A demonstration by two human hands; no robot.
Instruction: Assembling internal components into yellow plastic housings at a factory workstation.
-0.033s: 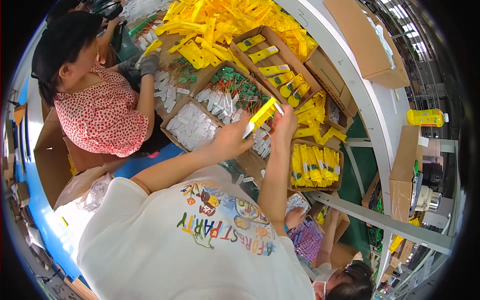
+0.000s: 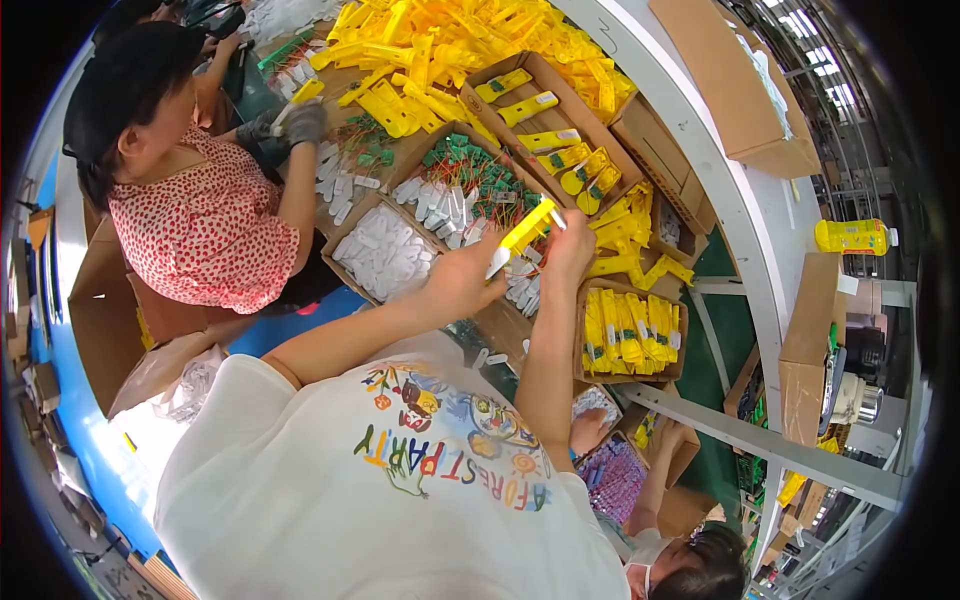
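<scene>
A long yellow plastic housing (image 2: 527,226) is held aslant over the boxes of parts, between my two hands. My left hand (image 2: 465,280) has its fingers closed round the lower end, where a white piece (image 2: 498,261) sticks out. At the upper end my right hand (image 2: 568,243) pinches, with a small white piece (image 2: 558,218) by its fingertips; I cannot tell whether that piece is joined to the housing. Below them lies a box of green circuit boards (image 2: 465,165) with wires and white plastic pieces. An open box of white pieces (image 2: 385,250) stands left of my left hand.
Yellow housings (image 2: 450,40) are heaped at the far side. A cardboard tray (image 2: 545,75) holds several part-filled housings; another box (image 2: 630,375) sits right of my forearm. A gloved co-worker (image 2: 205,215) works at left, another person (image 2: 690,565) at lower right. A yellow bottle (image 2: 855,236) lies right.
The yellow housing has tilted very slightly between my hands, which stay in nearly the same place. The co-worker's gloved hand at left has shifted a little.
</scene>
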